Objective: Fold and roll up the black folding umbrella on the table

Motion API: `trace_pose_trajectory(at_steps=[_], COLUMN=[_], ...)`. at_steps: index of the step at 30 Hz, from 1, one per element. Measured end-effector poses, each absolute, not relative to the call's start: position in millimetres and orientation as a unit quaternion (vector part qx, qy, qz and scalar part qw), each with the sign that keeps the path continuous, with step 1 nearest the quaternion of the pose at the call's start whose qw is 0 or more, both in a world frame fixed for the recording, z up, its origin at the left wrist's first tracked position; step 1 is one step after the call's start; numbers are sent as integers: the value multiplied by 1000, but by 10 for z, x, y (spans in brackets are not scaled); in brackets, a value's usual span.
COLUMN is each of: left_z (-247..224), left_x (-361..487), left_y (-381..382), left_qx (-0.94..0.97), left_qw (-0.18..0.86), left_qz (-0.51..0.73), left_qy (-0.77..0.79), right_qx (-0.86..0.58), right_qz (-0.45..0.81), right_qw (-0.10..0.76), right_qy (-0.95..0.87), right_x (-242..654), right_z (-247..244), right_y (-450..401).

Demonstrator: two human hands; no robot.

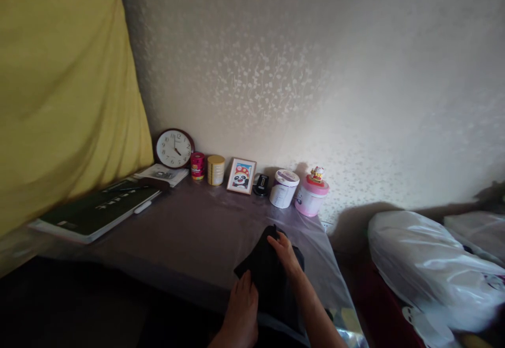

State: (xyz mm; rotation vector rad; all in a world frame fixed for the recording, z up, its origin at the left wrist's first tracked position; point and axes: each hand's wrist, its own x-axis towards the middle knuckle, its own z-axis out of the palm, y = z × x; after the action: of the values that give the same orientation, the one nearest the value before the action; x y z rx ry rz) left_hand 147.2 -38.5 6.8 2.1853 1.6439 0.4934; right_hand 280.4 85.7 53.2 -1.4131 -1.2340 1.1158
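Note:
A black cloth item (264, 269) lies bunched near the front right part of the table, under both hands. My left hand (241, 308) rests at its left lower edge, fingers together and closed on the fabric. Higher up, my right hand (284, 250) pinches the upper part of the black cloth between thumb and fingers. The cloth's lower end drops into shadow between my forearms, so its full shape is hidden.
Along the wall stand a clock (174, 149), a red can (198, 166), a yellow can (215, 170), a panda picture frame (241, 176) and two tubs (284, 189). A green book (98, 206) lies left on the table (177, 232); white bags (426, 264) are at right.

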Motion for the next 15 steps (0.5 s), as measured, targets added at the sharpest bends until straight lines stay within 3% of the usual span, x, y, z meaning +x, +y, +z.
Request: trace_pose_trajectory(at_steps=[8,15], left_z=[-85,-157], left_x=[1378,1255], left_y=[-432,-529], left_qx=[769,766], left_qw=[142,-39], left_qz=[196,268], left_qy=[591,583], right_qx=[-575,-517], right_qz=[444,348], right_qw=[393,317], right_qy=[-564,-715], right_x=[2739,2708], right_z=[444,491], right_y=[908,792])
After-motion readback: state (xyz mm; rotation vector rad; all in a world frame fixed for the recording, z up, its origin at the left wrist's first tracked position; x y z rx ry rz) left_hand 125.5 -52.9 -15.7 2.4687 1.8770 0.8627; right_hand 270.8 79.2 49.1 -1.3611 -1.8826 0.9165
